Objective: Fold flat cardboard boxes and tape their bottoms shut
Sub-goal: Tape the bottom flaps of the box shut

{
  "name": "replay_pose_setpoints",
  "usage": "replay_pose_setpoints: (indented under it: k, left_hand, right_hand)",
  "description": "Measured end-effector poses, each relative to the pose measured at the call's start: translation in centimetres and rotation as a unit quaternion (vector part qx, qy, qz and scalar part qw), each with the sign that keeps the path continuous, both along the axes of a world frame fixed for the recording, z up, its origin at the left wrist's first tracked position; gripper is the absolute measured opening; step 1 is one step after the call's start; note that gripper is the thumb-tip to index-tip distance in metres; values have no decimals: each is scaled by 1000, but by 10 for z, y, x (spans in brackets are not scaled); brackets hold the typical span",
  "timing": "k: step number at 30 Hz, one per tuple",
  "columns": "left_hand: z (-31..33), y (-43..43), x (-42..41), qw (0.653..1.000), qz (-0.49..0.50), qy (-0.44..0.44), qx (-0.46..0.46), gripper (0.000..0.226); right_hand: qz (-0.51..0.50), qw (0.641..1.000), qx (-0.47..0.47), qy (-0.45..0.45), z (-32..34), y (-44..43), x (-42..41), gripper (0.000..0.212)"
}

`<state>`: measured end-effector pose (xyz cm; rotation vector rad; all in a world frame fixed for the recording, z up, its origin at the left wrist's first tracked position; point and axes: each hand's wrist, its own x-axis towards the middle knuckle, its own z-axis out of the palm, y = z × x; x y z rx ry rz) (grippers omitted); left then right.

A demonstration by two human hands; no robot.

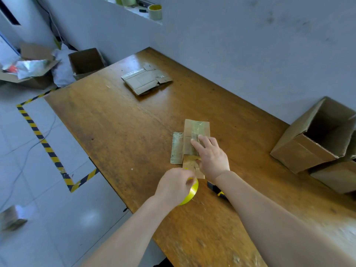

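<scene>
A small cardboard box (194, 130) lies on the wooden table (119, 128) near its middle, its taped flaps facing up. My right hand (210, 157) presses flat on the box, fingers spread over the tape seam. My left hand (175, 186) grips a yellow tape roll (189, 195) just in front of the box's near end. Whether a strip runs from the roll to the box is hard to tell. A stack of flat cardboard boxes (146, 79) lies at the far end of the table.
Open cardboard boxes (316, 139) stand at the table's right edge against the wall. A black and yellow cutter (217, 190) lies under my right forearm. On the floor to the left are an open box (86, 61), a box of rubbish (28, 70) and striped floor tape (46, 145).
</scene>
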<state>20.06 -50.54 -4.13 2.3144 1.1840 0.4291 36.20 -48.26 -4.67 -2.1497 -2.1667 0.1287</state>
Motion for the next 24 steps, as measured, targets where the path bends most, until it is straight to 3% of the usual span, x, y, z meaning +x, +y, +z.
replay_pose_setpoints:
  k: [2,5,8,15,19,21,24]
  left_hand:
    - [-3,-14,-1,990,-66,84,86,11]
    - [-15,-37,-4,967,-162,147,128,12]
    - [-39,-51,-8,964,-189,158,98,35]
    - [-46,-48,-11,968,-182,146,93,49]
    - [-39,-40,-9,974,-168,149,3,88]
    - [-35,-36,-9,989,-99,105,-39,81]
    - [-26,-22,-11,999,26,17,31,32]
  right_hand:
    - [6,1000,-1,5,1,-2,3,68]
    - [8,1000,-3,10,2,-4,3,70]
    - [9,1000,-5,15,3,-6,2,71]
    - [12,1000,-9,20,5,-8,2,72]
    - [10,999,-9,29,7,-9,2,73]
    - [13,999,-9,41,7,-9,3,72]
    - [5,997,1,78,9,-11,6,71]
